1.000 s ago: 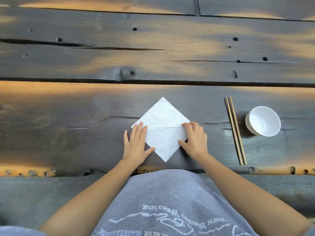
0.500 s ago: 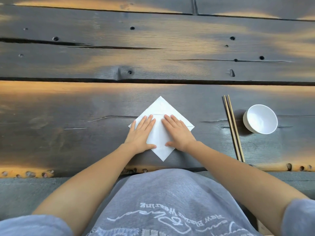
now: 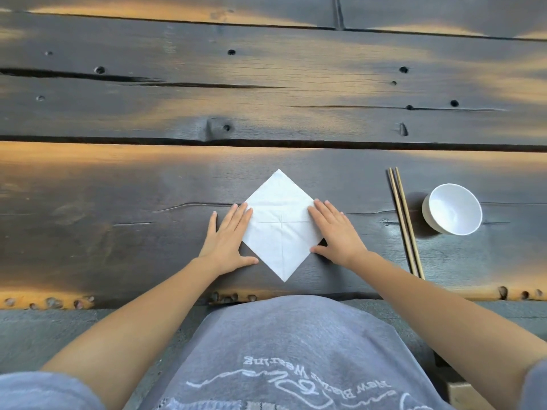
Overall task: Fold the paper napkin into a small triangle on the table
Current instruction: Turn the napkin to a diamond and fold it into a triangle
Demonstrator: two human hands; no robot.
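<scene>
A white paper napkin (image 3: 281,232) lies flat on the dark wooden table (image 3: 118,202), turned like a diamond with one corner pointing at me. A horizontal crease and a vertical crease cross near its middle. My left hand (image 3: 228,238) lies flat, fingers spread, on the napkin's left corner. My right hand (image 3: 334,232) lies flat on the right corner in the same way. Neither hand grips anything; both press palm-down.
A pair of wooden chopsticks (image 3: 404,220) lies to the right of the napkin, pointing away from me. A small white bowl (image 3: 453,208) stands just beyond them. The table's near edge (image 3: 296,294) runs close below the napkin's tip.
Both hands have slid outward from the napkin's middle to its left and right corners. The napkin stays in place and its creases now show.
</scene>
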